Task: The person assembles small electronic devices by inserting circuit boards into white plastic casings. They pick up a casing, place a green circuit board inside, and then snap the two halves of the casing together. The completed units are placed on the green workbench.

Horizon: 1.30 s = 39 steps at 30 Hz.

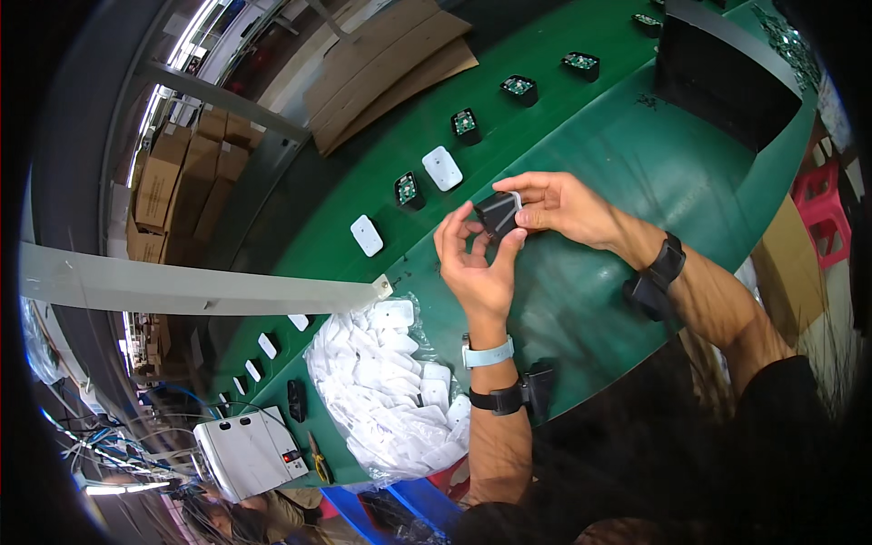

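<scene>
Both hands meet over the green conveyor belt [581, 154] around one small black box-shaped housing [497, 213] with a white piece at its upper right edge. My left hand [477, 268] cups the housing from below, thumb and fingers curled up around it. From the right, my right hand [559, 204] pinches its top edge with the fingertips. Each wrist carries a black strapped device, and the left wrist also has a light blue band.
A clear bag of several white plastic covers [391, 395] lies left of my left forearm. Black housings with green circuit boards [465, 124] and white covers [441, 167] ride in a row on the belt. A dark box [727, 82] stands far right; cardboard sheets [391, 64] beyond.
</scene>
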Available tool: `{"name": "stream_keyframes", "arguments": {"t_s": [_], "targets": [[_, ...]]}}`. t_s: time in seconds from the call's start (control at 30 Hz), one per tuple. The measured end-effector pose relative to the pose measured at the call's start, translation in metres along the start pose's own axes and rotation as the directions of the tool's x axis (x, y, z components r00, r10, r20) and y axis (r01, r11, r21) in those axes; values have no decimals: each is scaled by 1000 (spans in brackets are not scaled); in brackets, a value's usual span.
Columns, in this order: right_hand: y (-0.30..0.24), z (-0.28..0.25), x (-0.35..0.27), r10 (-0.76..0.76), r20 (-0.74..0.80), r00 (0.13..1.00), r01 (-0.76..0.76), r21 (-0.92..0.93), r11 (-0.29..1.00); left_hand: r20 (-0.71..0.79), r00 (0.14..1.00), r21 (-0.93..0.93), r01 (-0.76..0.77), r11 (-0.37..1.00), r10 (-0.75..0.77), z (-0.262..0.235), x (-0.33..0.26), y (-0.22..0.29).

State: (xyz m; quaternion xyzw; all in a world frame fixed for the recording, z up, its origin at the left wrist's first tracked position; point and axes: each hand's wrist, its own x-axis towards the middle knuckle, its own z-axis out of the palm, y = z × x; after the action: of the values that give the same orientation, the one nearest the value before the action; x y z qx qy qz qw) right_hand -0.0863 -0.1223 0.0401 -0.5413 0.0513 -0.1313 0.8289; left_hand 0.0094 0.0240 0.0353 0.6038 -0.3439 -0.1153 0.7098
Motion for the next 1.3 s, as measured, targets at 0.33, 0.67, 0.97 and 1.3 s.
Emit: {"name": "stream_keyframes", "arguments": {"t_s": [0.33, 0.67, 0.97, 1.3], "targets": [[-1, -11, 2, 48, -48, 998, -41, 136, 990, 4, 917, -560, 332, 760, -398, -12, 9, 13], [-6, -8, 0, 54, -168, 984, -55, -3, 998, 282, 762, -348, 648, 678, -583, -16, 7, 5], [-17, 2, -6, -443, -17, 896, 311, -689, 655, 231, 792, -248, 609, 753, -565, -11, 5, 11], [-18, -3, -9, -504, 245, 828, 484, -767, 422, 214, 829, -133, 549, 825, -517, -6, 2, 8]]}}
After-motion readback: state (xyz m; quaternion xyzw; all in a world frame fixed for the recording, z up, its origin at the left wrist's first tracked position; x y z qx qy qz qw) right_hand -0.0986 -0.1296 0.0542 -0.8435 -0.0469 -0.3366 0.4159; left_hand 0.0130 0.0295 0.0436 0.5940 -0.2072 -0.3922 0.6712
